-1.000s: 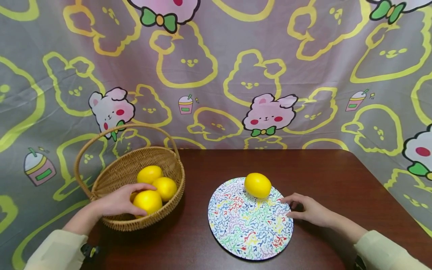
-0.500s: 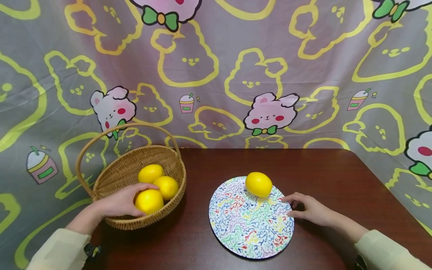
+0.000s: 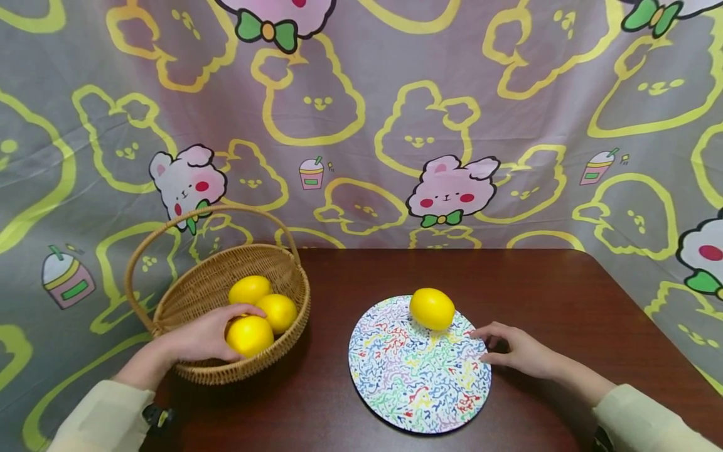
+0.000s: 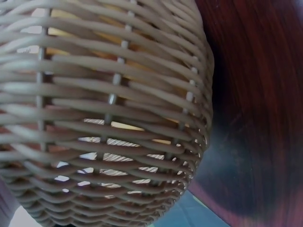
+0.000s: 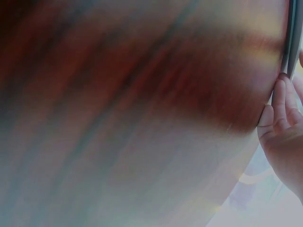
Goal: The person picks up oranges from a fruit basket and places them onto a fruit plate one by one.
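In the head view a wicker basket (image 3: 240, 371) stands tilted on the left with yellow lemons inside. My left hand (image 3: 203, 337) reaches in over the near side, thumb and fingers curled round the nearest lemon (image 3: 251, 338). Two others, a rear lemon (image 3: 250, 290) and a right-hand lemon (image 3: 280, 314), lie close against it. One more lemon (image 3: 432, 309) sits on the far part of a round, multicoloured patterned plate (image 3: 395, 383). My right hand (image 3: 522, 353) touches that plate's right rim with relaxed fingertips. Basket weave (image 4: 118, 94) hides the left hand's grip in the left wrist view.
Everything stands on a dark reddish-brown table (image 3: 350, 270). The basket's tall arched handle (image 3: 132, 270) rises over its opening. A grey patterned curtain (image 3: 361, 157) hangs behind the table and along both sides.
The left hand shifts very slightly on its lemon. The right hand, plate and plate's lemon hold their places; the small overall shift comes from the head camera.
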### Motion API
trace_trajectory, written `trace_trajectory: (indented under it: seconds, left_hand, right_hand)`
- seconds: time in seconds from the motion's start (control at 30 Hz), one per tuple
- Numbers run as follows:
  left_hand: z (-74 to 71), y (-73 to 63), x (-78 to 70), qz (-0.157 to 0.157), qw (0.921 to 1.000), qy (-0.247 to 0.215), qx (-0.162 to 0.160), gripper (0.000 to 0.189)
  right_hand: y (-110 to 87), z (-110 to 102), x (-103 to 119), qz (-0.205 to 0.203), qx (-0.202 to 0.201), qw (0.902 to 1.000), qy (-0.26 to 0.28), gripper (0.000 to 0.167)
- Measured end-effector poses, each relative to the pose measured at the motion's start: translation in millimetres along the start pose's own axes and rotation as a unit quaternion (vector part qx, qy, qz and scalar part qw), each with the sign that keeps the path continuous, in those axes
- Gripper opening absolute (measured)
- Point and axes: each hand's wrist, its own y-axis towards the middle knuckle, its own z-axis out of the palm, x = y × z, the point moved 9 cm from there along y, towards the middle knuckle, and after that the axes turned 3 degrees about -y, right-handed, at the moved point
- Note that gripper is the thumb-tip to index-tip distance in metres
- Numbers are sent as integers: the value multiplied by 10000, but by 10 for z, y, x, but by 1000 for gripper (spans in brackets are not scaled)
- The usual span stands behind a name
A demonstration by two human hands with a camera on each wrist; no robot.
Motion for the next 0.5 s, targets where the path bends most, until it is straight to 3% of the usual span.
trace_trajectory:
  seconds: [0.5]
  left_hand:
    - [-30, -43, 27, -226, 9991, -237, -264, 65]
  right_hand:
    - [-1, 5, -21, -44, 6, 10000, -12, 42]
